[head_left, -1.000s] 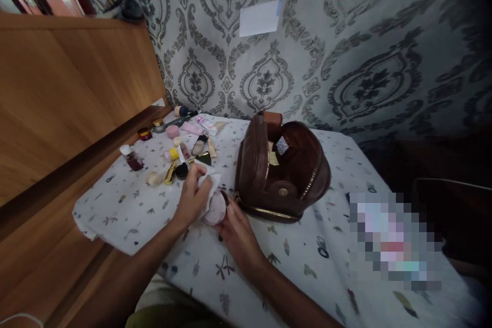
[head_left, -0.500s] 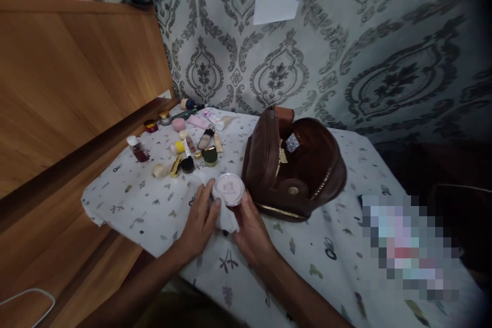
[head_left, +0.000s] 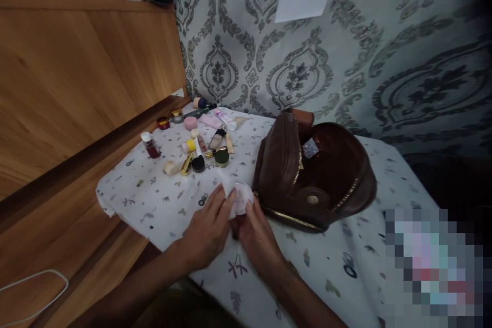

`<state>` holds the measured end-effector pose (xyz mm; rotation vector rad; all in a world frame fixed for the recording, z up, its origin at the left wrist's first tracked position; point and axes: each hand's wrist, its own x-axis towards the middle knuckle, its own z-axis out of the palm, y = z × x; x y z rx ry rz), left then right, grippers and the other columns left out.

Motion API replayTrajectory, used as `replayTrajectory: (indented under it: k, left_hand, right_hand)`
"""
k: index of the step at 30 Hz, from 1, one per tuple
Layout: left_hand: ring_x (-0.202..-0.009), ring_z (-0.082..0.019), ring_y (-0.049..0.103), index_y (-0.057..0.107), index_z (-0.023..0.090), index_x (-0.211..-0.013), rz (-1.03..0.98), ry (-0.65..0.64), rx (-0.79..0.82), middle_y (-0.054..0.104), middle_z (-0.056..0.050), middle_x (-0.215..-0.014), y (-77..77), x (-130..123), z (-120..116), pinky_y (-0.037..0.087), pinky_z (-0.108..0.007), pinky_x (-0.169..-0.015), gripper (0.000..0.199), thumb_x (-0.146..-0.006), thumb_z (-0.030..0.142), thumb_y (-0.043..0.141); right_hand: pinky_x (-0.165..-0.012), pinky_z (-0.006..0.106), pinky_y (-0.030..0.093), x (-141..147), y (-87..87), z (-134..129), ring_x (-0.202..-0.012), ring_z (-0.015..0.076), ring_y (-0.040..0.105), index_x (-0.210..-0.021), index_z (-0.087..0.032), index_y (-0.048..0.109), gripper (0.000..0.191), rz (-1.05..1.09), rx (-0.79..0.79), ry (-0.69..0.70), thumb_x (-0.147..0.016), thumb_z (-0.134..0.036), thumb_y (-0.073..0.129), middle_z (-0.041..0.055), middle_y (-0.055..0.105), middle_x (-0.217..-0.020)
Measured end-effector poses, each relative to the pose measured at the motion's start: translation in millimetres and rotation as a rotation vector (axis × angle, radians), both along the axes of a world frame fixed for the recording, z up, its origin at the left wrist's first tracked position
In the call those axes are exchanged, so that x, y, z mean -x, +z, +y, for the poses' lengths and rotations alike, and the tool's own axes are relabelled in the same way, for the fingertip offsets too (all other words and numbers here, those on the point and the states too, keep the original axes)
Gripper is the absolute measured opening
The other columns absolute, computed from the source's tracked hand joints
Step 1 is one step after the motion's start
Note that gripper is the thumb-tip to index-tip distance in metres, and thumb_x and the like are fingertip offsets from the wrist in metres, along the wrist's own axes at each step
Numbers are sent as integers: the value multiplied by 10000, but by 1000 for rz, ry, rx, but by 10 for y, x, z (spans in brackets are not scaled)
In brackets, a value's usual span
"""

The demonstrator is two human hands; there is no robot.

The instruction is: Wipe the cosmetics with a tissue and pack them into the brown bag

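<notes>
My right hand (head_left: 260,236) grips a round cosmetic jar (head_left: 243,198) with a pale pinkish top, tilted toward me. A white wipe (head_left: 227,182) is pinched in my left hand (head_left: 207,227) and lies against the left part of the jar's top. The jar's lower part is hidden by my fingers. Just right of my hands stands a brown leather bag (head_left: 274,169), unzipped, with a silvery patch visible inside. Beyond my left hand are a black-lidded jar (head_left: 198,164), a green jar (head_left: 221,157) and a gold tube (head_left: 186,164).
Farther back on the patterned cloth (head_left: 130,197) lie several cosmetics, among them a red bottle with a white cap (head_left: 150,145) and a pink jar (head_left: 190,123). A wooden panel (head_left: 96,56) borders the left side. A blurred-out item (head_left: 430,266) lies at the right.
My left hand has brought the wipe up onto the jar's top, covering part of it. The whole scene has shifted right in view as the camera turned.
</notes>
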<state>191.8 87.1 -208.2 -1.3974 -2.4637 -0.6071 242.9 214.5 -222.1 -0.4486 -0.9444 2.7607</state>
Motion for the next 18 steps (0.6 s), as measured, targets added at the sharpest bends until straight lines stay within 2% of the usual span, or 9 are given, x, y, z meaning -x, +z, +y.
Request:
replayTrajectory:
  k: [5,9,11,14,16,18]
  left_hand:
    - [-1457,-312,283,301,14,-1460,257,-100,68,415,-258,-1489,45,-67,117,516,-411,-1009,513,-961,122,359]
    - [-1442,-314,319,343,31,-1435,300,-64,52,483,-241,-1442,114,-15,156,490,-411,-1036,490,-989,222,408]
    - [-1423,-317,355,298,63,-1466,262,-31,24,504,-232,-1420,132,19,143,482,-421,-1041,577,-981,332,459]
    - [-1344,-353,458,194,123,-1518,121,57,-17,511,-233,-1394,127,55,94,528,-443,-966,826,-895,508,576]
    - [-1289,-364,508,127,178,-1542,-6,91,-46,511,-221,-1386,121,71,56,546,-457,-920,942,-840,558,629]
    - [-1282,-358,508,101,221,-1550,-132,65,-98,500,-202,-1395,129,84,32,533,-471,-930,960,-831,565,636]
  right_hand:
    - [-1168,337,318,-19,-8,-35,-1407,167,384,-1138,-329,697,474,-23,59,50,-726,-555,759,-27,548,-1435]
    - [-1157,330,336,-33,54,-12,-1402,155,392,-1131,-352,700,442,-1,88,74,-726,-505,784,-52,595,-1385]
    - [-1121,364,392,-41,85,6,-1357,182,458,-1137,-351,699,414,-2,96,87,-744,-447,788,-42,622,-1354]
    - [-1054,393,463,-44,121,32,-1289,215,534,-1164,-310,693,402,6,149,129,-777,-387,768,-2,661,-1304]
    - [-1027,393,485,-39,142,46,-1263,228,558,-1150,-264,702,382,1,208,170,-789,-380,749,22,684,-1268]
    - [-1016,395,494,-33,162,61,-1238,239,580,-1085,-232,728,334,-11,263,204,-784,-376,740,35,706,-1227]
